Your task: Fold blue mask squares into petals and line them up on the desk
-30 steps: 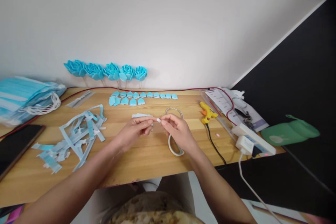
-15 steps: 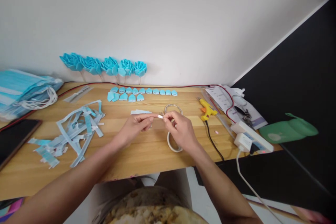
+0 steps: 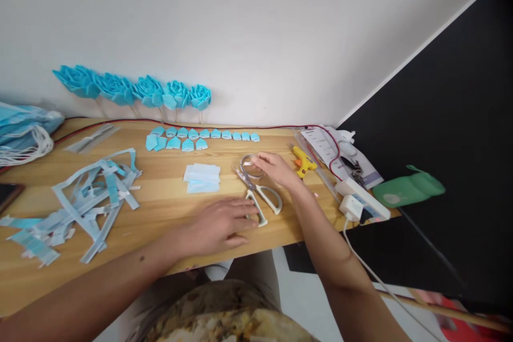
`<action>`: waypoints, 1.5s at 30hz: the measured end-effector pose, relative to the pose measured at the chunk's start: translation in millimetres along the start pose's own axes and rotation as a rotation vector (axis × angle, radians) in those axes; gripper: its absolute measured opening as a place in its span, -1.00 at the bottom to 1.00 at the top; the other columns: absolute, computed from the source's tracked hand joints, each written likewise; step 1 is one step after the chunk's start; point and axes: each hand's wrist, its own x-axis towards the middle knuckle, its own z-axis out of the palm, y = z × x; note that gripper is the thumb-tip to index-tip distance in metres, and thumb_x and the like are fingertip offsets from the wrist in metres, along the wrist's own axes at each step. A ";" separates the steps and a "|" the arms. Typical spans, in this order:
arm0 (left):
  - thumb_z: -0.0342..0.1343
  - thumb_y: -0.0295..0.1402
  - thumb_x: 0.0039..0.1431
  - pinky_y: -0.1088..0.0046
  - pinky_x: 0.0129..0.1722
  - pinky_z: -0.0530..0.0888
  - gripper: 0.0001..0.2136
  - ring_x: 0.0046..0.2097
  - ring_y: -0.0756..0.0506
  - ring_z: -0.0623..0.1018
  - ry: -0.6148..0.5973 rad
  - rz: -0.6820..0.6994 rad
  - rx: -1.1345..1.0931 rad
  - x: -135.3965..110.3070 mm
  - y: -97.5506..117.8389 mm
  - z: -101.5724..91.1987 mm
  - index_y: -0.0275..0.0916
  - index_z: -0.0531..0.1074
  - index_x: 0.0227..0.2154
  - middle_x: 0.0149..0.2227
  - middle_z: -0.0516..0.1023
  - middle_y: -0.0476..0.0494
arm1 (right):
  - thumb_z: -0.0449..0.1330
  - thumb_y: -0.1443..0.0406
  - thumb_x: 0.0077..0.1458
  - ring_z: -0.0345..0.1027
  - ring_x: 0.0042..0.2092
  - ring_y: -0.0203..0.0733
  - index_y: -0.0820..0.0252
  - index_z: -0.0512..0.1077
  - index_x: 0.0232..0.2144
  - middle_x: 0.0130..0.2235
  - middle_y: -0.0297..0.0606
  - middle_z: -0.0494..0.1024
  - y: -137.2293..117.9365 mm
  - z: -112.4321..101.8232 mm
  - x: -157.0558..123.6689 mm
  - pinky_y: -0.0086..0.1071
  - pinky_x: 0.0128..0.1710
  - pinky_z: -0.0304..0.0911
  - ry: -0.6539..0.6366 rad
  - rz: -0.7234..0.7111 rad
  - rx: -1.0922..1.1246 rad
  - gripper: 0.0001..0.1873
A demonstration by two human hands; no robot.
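Note:
My right hand [image 3: 274,166] pinches a small white piece [image 3: 247,163] at its fingertips, over a thin grey ring [image 3: 241,165] that looks like a wire coil or a roll of clear tape. My left hand [image 3: 224,224] is open, palm down, its fingers spread at one handle of the white-handled scissors [image 3: 276,205]. The scissors lie on the table with blades apart, their tips beside the ring. Left of them rest light-blue fabric rectangles [image 3: 203,177]. Farther back, several blue petal-shaped pieces [image 3: 193,134] lie in two rows.
Blue fabric roses [image 3: 148,91] on sticks lean against the wall. Cut strips [image 3: 96,197] pile up at left, with masks [image 3: 24,125] beyond. On the right are a yellow glue gun [image 3: 303,161], a power strip [image 3: 371,203], papers [image 3: 320,139] and a green bottle [image 3: 409,189].
My hands have parted. The left has let go of the white piece and dropped toward the scissors, opening. The right has moved forward with the piece. The view has shifted right.

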 end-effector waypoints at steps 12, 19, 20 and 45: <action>0.00 -0.36 0.25 0.27 0.10 0.35 -0.77 0.06 -0.16 0.46 -0.002 -0.023 -0.117 -0.7 -7.8 6.2 -0.17 0.46 -0.08 -0.06 0.55 -0.19 | 0.17 0.02 -0.01 0.21 -0.45 -0.32 0.17 0.37 -0.52 -0.51 -0.41 0.41 15.7 20.4 6.8 -0.45 -0.45 0.03 0.119 0.067 -0.237 -0.66; 0.00 -0.38 0.24 0.27 0.08 0.36 -0.77 0.04 -0.16 0.48 0.015 -0.013 -0.146 -0.7 -8.8 7.1 -0.16 0.47 -0.10 -0.09 0.56 -0.18 | 0.15 0.00 0.01 0.26 -0.46 -0.32 0.14 0.41 -0.52 -0.51 -0.42 0.46 6.9 24.7 8.0 -0.45 -0.49 -0.03 0.120 0.133 -0.426 -0.66; 0.00 -0.39 0.24 0.27 0.08 0.36 -0.78 0.04 -0.16 0.47 0.011 -0.019 -0.145 -0.8 -8.9 7.2 -0.16 0.47 -0.10 -0.09 0.56 -0.18 | 0.16 0.01 0.01 0.26 -0.46 -0.32 0.13 0.41 -0.52 -0.51 -0.42 0.47 6.0 25.0 7.9 -0.45 -0.49 -0.04 0.122 0.137 -0.438 -0.67; -0.04 -0.39 0.28 0.32 0.07 0.37 -0.77 0.02 -0.14 0.50 0.055 -0.034 -0.156 -0.8 -8.7 9.3 -0.17 0.50 -0.13 -0.10 0.58 -0.18 | 0.24 0.24 0.05 0.40 -0.22 -0.23 0.12 0.49 -0.20 -0.22 -0.30 0.56 15.3 -8.0 -17.9 -0.40 -0.22 0.20 -0.111 -0.111 -0.401 -0.78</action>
